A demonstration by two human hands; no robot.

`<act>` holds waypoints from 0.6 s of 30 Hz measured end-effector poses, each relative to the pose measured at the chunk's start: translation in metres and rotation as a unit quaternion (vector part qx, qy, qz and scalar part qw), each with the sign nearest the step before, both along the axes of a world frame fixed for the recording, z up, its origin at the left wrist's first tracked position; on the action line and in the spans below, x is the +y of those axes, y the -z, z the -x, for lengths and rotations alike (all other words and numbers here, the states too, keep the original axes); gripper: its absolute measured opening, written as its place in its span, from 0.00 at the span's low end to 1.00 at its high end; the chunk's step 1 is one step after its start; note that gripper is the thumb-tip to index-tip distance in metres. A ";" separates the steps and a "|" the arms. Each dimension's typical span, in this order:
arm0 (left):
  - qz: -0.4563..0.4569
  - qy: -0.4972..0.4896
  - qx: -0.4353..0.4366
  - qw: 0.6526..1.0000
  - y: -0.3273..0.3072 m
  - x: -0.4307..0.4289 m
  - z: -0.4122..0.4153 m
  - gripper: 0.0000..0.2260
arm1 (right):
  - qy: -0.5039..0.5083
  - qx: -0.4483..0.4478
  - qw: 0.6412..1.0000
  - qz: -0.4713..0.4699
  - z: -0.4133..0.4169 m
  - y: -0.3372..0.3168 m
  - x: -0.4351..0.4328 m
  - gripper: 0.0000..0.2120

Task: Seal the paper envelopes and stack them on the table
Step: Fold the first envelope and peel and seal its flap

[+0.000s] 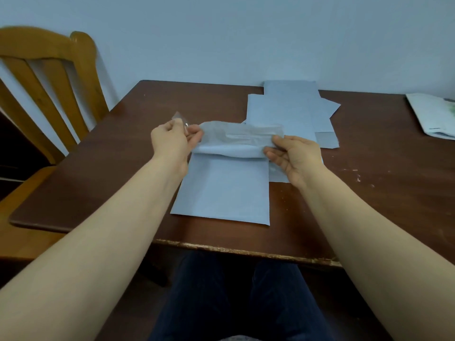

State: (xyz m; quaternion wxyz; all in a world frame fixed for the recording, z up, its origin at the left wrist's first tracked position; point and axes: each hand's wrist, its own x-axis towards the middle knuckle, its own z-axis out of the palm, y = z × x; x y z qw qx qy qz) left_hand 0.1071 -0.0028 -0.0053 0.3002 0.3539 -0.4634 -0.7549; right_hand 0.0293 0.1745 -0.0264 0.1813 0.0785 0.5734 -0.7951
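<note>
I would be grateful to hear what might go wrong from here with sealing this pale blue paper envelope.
The raised flap of the pale blue paper envelope is curled and pinched only at its ends by the left hand and right hand, so it may land skewed or creased. The thin clear strip also held in the left hand sits close to the flap and could get caught under it.

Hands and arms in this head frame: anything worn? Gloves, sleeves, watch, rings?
Nothing is worn on the left hand or the right hand: no gloves, and no rings or watch visible. Both forearms are uncovered to the frame edge, with no sleeves in view. The only clothing showing is dark navy trousers.
</note>
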 end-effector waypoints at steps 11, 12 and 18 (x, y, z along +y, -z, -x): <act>0.038 -0.105 -0.046 0.993 0.014 -0.056 0.013 0.09 | 0.091 -0.022 0.994 -0.047 0.016 0.000 0.000 0.04; 0.033 -0.113 -0.041 0.992 0.015 -0.061 0.014 0.11 | 0.102 -0.022 0.993 -0.049 0.018 -0.001 0.001 0.04; -0.032 -0.055 -0.044 0.997 0.018 -0.067 0.039 0.06 | 0.105 -0.009 0.992 -0.074 0.026 0.001 -0.007 0.06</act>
